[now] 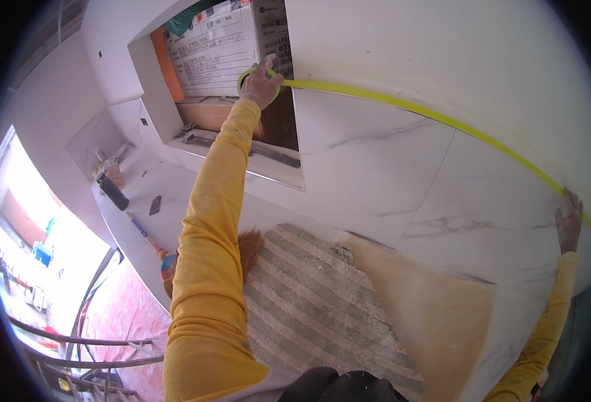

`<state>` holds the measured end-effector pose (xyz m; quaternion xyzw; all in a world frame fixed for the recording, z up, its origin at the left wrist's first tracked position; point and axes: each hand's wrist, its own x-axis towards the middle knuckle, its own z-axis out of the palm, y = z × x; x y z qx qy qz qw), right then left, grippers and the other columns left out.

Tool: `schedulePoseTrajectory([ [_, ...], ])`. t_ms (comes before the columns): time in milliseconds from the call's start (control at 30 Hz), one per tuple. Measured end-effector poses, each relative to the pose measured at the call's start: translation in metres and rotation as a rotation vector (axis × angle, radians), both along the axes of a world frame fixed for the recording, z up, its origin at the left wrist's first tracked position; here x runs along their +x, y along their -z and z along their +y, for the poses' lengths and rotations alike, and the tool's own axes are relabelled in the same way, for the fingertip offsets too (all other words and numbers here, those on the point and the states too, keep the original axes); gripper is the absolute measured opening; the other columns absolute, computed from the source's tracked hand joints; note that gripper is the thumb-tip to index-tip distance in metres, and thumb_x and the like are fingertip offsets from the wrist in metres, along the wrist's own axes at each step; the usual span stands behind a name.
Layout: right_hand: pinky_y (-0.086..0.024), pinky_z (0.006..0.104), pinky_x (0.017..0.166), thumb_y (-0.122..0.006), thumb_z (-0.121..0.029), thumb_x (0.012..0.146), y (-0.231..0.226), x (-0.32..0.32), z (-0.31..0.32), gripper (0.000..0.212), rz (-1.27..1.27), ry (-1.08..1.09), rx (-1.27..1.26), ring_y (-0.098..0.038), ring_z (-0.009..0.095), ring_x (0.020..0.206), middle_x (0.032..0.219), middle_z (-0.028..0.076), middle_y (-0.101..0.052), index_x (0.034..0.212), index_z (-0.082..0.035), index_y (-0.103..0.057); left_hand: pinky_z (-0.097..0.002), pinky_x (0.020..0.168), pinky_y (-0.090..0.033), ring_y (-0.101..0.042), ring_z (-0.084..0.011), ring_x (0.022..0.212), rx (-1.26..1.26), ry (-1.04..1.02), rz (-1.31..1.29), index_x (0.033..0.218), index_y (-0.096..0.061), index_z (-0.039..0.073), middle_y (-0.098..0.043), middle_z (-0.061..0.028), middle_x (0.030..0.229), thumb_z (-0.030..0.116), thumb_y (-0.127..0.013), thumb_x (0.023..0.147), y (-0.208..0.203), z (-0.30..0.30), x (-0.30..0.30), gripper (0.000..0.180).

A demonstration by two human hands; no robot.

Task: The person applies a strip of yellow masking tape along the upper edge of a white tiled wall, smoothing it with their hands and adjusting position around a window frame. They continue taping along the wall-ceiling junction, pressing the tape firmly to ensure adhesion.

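My left hand (262,88) is closed around a roll of yellow-green tape (242,78), at the right edge of a wall opening. From the roll a strip of tape (402,103) runs right along the upper edge of the white marble-look wall tiles (369,157). Far to the right, my right hand (568,224) lies against the strip with its fingers stretched out on the wall. The tape's far end goes past that hand toward the corner.
Inside the opening stands a white box (215,50) with handwriting. Below lie a striped mat (309,295) and a tan sheet (429,305). A straw broom (250,251), dark bottle (112,192) and phone (155,205) lie left. A ladder (101,385) is at lower left.
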<state>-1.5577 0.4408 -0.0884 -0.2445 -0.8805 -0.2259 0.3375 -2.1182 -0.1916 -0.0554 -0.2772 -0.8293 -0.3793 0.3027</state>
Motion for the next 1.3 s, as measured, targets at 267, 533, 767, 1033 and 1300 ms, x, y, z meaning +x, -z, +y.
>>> schedulePoseTrajectory([
  [267,-0.024,0.0427,0.121,-0.063,0.003,0.079,-0.001,0.001,0.0,0.066,0.0,0.028,-0.017,-0.049,0.026,0.13,0.137,0.008,-0.054,0.142,-0.012,-0.05,-0.04,0.106,-0.043,-0.057,-0.0341,0.123,-0.018,0.009,0.019,0.146,-0.046,0.014,-0.059,-0.0203,0.133,0.032,-0.063,0.083,0.011,0.002,-0.011,0.068],
  [533,-0.022,0.0429,0.122,-0.063,0.004,0.08,0.002,-0.004,-0.007,0.066,0.006,0.045,-0.042,-0.049,0.025,0.131,0.138,0.009,-0.054,0.143,-0.013,-0.049,-0.0392,0.105,-0.043,-0.058,-0.0334,0.121,0.011,0.02,0.037,0.145,-0.048,0.013,-0.06,-0.0191,0.132,0.03,-0.064,0.083,0.005,0.001,-0.02,0.066],
  [767,-0.022,0.0439,0.121,-0.062,0.001,0.08,0.001,0.0,-0.007,0.065,0.002,0.042,-0.036,-0.048,0.026,0.131,0.138,0.01,-0.054,0.143,-0.012,-0.049,-0.0378,0.103,-0.045,-0.06,-0.0334,0.118,0.009,0.003,0.043,0.143,-0.052,0.012,-0.063,-0.0189,0.127,0.03,-0.065,0.084,0.009,0.006,-0.011,0.063],
  [1033,-0.026,0.0452,0.118,-0.062,-0.012,0.08,-0.003,-0.017,-0.026,0.05,0.011,0.051,0.038,-0.053,0.024,0.124,0.13,0.008,-0.058,0.13,-0.008,-0.057,-0.0379,0.108,-0.041,-0.057,-0.0327,0.124,-0.061,0.027,-0.091,0.146,-0.047,0.015,-0.059,-0.0196,0.136,0.031,-0.064,0.086,0.011,0.005,-0.028,0.065],
  [1300,-0.024,0.0519,0.119,-0.069,-0.022,0.077,0.021,-0.191,-0.194,0.057,0.147,-0.507,0.145,-0.052,0.03,0.124,0.125,0.014,-0.056,0.127,0.0,-0.053,-0.0373,0.107,-0.042,-0.058,-0.0309,0.124,-0.02,0.07,-0.067,0.146,-0.046,0.013,-0.06,-0.0211,0.134,0.028,-0.063,0.087,0.025,-0.001,-0.047,0.063],
])
